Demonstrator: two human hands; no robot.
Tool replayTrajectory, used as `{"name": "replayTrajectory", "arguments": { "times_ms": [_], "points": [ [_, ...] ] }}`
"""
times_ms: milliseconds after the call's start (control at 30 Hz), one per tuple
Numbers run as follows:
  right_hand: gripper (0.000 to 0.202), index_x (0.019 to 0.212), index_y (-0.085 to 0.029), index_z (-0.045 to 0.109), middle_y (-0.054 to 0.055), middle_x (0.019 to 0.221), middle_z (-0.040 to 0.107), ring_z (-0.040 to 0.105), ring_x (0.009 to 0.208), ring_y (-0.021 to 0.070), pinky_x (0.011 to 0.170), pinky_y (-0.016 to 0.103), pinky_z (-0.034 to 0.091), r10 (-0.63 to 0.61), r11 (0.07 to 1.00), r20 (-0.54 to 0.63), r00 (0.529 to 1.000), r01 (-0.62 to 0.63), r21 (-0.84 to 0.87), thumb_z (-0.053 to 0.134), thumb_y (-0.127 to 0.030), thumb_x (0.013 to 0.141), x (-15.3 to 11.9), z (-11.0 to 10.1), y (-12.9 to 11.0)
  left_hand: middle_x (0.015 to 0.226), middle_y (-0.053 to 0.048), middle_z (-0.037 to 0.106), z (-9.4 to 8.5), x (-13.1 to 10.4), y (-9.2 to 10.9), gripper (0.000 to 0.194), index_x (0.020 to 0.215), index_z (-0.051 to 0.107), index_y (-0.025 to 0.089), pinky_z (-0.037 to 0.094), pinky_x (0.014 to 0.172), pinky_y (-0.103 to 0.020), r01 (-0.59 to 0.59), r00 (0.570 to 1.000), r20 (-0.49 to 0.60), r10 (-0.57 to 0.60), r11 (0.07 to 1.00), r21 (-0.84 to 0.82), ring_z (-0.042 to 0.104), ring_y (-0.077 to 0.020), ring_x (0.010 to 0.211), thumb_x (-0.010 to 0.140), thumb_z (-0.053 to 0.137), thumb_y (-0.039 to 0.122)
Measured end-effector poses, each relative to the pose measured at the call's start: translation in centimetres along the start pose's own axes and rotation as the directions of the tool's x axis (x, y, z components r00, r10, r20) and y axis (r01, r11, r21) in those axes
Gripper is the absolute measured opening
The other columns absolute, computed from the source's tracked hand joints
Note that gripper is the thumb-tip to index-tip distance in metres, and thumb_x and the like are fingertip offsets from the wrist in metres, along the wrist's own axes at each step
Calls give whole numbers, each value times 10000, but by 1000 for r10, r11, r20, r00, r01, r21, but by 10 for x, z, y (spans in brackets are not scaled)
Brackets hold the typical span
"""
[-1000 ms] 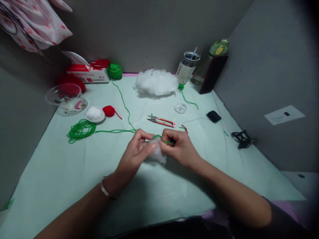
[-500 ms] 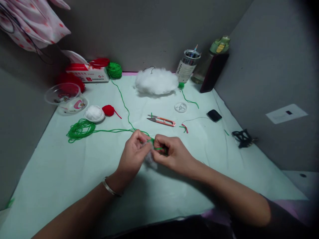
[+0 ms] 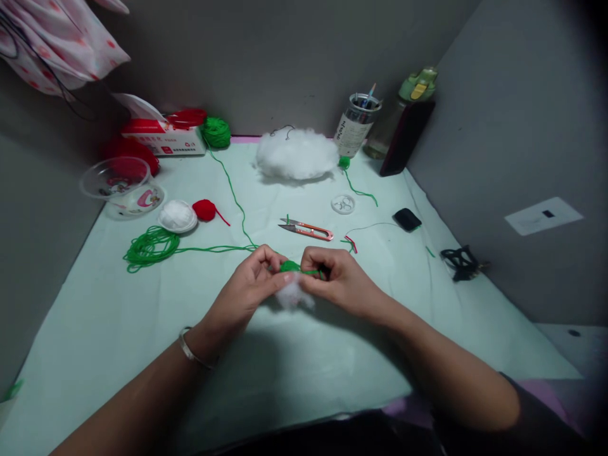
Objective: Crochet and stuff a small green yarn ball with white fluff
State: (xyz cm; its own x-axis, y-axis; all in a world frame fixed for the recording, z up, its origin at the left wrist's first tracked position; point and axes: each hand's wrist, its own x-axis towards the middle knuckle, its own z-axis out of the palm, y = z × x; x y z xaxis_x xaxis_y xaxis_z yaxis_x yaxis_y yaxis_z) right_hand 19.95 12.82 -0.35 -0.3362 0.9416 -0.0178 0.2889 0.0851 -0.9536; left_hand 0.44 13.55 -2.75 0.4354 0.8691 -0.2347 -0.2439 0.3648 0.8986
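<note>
Pinching a little green piece [image 3: 289, 266] over the near part of the desk [image 3: 228, 405], fluff [image 3: 293, 295] poking out below.

Left hand [image 3: 259, 278] grips its left side; right hand [image 3: 332, 278] is curled around green yarn [image 3: 311, 272] beside it.

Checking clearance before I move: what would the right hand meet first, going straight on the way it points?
The right hand would probably meet the green yarn piece at its fingertips first, then the left hand; depth is unclear.

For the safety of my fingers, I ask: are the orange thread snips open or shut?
Open: the snips lie on the pale cloth with their two blades spread, a gap showing between the tips.
</note>
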Motion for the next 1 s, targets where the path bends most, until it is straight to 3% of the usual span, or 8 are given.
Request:
{"name": "replayTrajectory", "arguments": {
  "times_ms": [100, 200, 367, 500, 633, 833, 1000],
  "points": [
    [276, 695, -206, 474, -73, 635, 387, 338, 593, 89, 548, 260, 258, 19, 1000, 16, 1000, -19, 2, 625, -291, 910, 1, -1, -1, 917, 15, 596, 1, 1, -1, 313, 968, 548, 209, 463, 619, -225, -7, 1000, -28, 9, 999, 47, 574, -106, 715, 813, 814, 265],
    [257, 742, -198, 516, -67, 645, 399, 349, 593, 95, 554, 260, 272, 41, 999, 48, 998, -41, -16, 538, -315, 970, -1, 1, -7, 854, 16, 600, 7, 2, -5, 345, 953, 556, 199, 449, 602, -226, -24, 996, -79, 30, 997, 77, 580, -120, 702, 736, 821, 234],
    [145, 780, -216, 474, -76, 659, 418, 354, 596, 91, 549, 243, 287, 5, 998, 63, 998, -1, -68, 592, -175, 853, -9, 11, -17, 707, 46, 563, 17, 1, -10, 220, 927, 580, 198, 398, 561, -243, -99, 967, -217, 134, 981, 164, 501, -109, 582, 770, 727, 242],
    [161, 754, -218, 459, -76, 659, 407, 343, 598, 90, 548, 242, 282, -32, 996, 28, 999, 34, -79, 594, -168, 826, -9, 12, -13, 694, 49, 543, 18, -1, -10, 171, 890, 568, 206, 391, 559, -248, -113, 954, -250, 167, 969, 218, 492, -117, 590, 774, 690, 236],
    [167, 723, -216, 454, -77, 632, 401, 329, 591, 90, 556, 252, 268, -35, 984, -41, 999, 28, -175, 592, -175, 809, -4, 10, -3, 718, 45, 557, 19, -4, -6, 192, 880, 543, 209, 371, 530, -238, -99, 959, -247, 138, 981, 166, 472, -108, 577, 790, 703, 268],
    [203, 688, -207, 477, -74, 609, 404, 334, 590, 92, 554, 264, 249, 37, 983, -68, 997, -49, -175, 615, -200, 836, -2, 4, 7, 715, 46, 593, 18, -7, 4, 323, 946, 527, 215, 408, 558, -239, -91, 989, -107, 102, 990, 103, 541, -117, 605, 797, 796, 316],
    [223, 740, -192, 538, -59, 651, 443, 378, 617, 99, 572, 263, 276, 74, 997, 35, 997, -73, -18, 618, -287, 926, -2, 0, -3, 639, 53, 588, 15, -4, 4, 285, 927, 518, 225, 410, 559, -251, -85, 988, -119, 100, 989, 122, 540, -130, 580, 812, 769, 293]
  ]
}}
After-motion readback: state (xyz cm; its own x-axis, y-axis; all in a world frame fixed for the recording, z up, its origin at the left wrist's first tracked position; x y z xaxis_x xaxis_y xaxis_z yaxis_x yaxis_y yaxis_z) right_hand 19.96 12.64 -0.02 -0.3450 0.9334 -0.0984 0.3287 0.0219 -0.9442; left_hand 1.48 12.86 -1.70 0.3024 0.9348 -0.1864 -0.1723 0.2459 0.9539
